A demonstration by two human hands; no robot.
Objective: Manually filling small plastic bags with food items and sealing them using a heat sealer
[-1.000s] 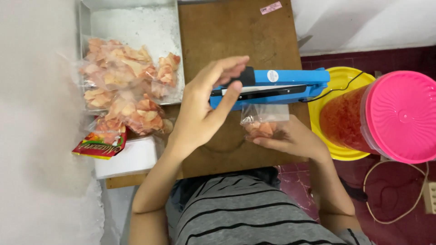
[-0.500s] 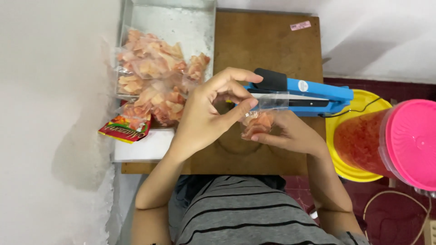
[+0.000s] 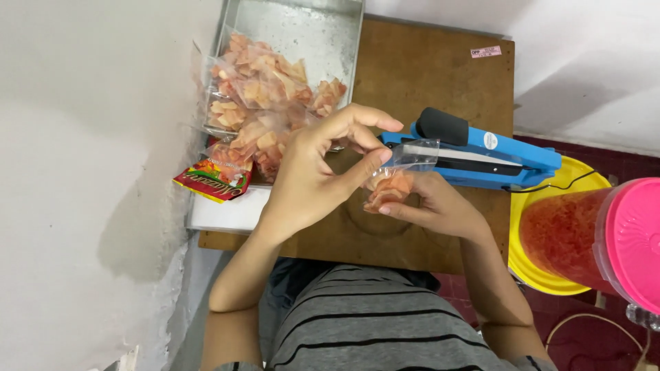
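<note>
A small clear plastic bag of orange-pink chips (image 3: 393, 184) is held over a brown wooden table (image 3: 426, 75). My left hand (image 3: 320, 168) pinches the bag's left top edge with thumb and fingers. My right hand (image 3: 433, 206) cradles the bag from below and the right. The bag's open top lies at the jaw of a blue heat sealer (image 3: 481, 154) with a black knob, which sits just beyond my hands.
A metal tray (image 3: 302, 27) at the back left holds several filled chip bags (image 3: 265, 103). A red snack packet (image 3: 212, 180) lies on a white box at the left. A pink-lidded jar of red chips (image 3: 591, 237) stands on a yellow plate (image 3: 550, 275) at the right.
My left hand came off the sealer's arm and now pinches the bag's top. The bag has been lifted from under the sealer toward me. The view shifted left.
</note>
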